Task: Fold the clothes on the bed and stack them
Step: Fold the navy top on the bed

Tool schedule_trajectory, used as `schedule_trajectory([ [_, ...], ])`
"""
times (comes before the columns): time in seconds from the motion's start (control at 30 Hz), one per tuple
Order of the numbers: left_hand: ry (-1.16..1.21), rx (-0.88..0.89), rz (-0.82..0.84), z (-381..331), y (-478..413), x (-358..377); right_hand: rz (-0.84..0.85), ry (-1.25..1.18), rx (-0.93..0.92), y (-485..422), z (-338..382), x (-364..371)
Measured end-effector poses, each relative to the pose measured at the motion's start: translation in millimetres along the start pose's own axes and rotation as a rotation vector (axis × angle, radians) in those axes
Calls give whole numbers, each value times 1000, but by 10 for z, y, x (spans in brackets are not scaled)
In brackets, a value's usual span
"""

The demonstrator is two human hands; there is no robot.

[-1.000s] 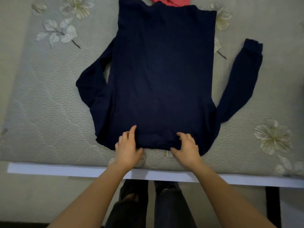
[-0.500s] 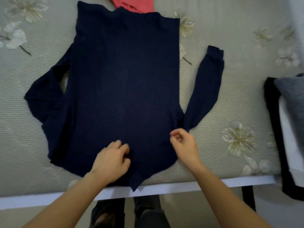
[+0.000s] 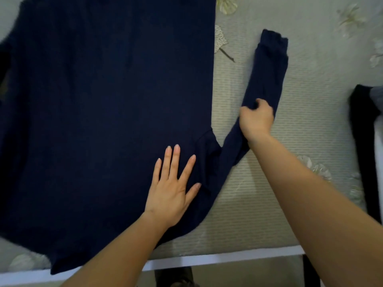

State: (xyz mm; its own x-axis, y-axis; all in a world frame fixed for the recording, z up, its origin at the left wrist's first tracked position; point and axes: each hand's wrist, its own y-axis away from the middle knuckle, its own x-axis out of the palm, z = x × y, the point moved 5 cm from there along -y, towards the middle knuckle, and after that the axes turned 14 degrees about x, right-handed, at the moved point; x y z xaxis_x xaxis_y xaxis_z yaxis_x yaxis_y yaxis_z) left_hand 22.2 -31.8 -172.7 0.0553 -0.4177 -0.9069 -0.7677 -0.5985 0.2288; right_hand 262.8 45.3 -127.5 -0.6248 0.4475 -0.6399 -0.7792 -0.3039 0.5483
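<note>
While your left hand (image 3: 172,193) is lying flat with its fingers straight, pressing the one navy sweater (image 3: 107,112) near the armpit, your right hand (image 3: 256,121) is curling its fingers round the middle of the one sleeve (image 3: 267,71) in clear view. The sweater is lying spread on the flowered bed (image 3: 259,214), its body filling the left side. The sleeve is angling out to the right, cuff farthest from you. One dark object (image 3: 360,125) is showing at the right edge.
</note>
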Motion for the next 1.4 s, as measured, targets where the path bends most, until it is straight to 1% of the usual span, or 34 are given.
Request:
schedule_trajectory([
  [0.03,17,-13,32,1,-8,-8,33,-241,136,-29,-51,-82],
  [0.1,71,-25,95,-3,1,-46,200,-675,400,-5,-124,-204],
  [0.13,104,-1,106,-9,2,-73,273,-794,443,28,-117,-278],
  [0.17,147,41,126,-29,-1,-109,314,-831,459,66,-96,-352],
  [0.23,235,109,208,-102,28,-172,294,-853,455,102,-5,-446],
  [0.27,249,137,239,-152,46,-196,230,-870,414,95,67,-454],
  [0.33,256,168,295,-237,67,-200,102,-875,225,145,317,-376],
  [0.4,249,169,349,-262,62,-199,13,-744,-41,374,661,-147],
  [0.43,237,169,370,-256,67,-204,32,-659,-172,564,825,30],
  [0.47,213,182,389,-249,78,-218,105,-531,-307,786,964,242],
  [0.5,179,213,410,-240,100,-228,234,-364,-447,986,1043,473],
  [0.53,142,265,442,-241,140,-226,400,-163,-556,1130,1034,731],
  [0.57,118,324,478,-245,188,-224,557,64,-610,1227,938,957],
  [0.6,121,376,504,-242,252,-207,668,310,-618,1256,766,1125],
  [0.63,159,407,495,-225,314,-219,720,549,-617,1242,568,1225],
  [0.67,228,410,442,-178,366,-245,707,734,-645,1206,392,1272],
  [0.7,340,370,338,-87,399,-308,639,845,-713,1167,270,1285],
  [0.73,489,278,201,65,401,-395,534,876,-810,1130,198,1275],
  [0.77,609,159,41,255,378,-500,405,856,-911,1104,163,1242],
  [0.83,661,-73,-335,708,298,-750,138,849,-1067,1049,88,1194],
  [0.87,657,-188,-504,944,254,-856,75,873,-1073,1004,43,1194],
  [0.9,661,-317,-628,1166,188,-961,82,906,-1040,952,-13,1207],
  [0.93,674,-445,-707,1393,109,-1022,106,923,-1007,905,-69,1216],
  [1.0,750,-671,-793,1799,-77,-1101,105,962,-986,841,-154,1238],
  [1.07,890,-806,-845,2105,-272,-1147,68,983,-992,832,-180,1253],
  [1.17,1032,-855,-813,2280,-602,-1319,48,963,-976,824,-191,1280],
  [1.27,1242,-893,-880,2341,-910,-1466,33,941,-965,813,-197,1274],
  [1.33,1341,-935,-913,2358,-1054,-1573,40,954,-960,812,-199,1275],
  [1.4,1415,-939,-877,2383,-1154,-1644,43,966,-963,815,-199,1279],
])
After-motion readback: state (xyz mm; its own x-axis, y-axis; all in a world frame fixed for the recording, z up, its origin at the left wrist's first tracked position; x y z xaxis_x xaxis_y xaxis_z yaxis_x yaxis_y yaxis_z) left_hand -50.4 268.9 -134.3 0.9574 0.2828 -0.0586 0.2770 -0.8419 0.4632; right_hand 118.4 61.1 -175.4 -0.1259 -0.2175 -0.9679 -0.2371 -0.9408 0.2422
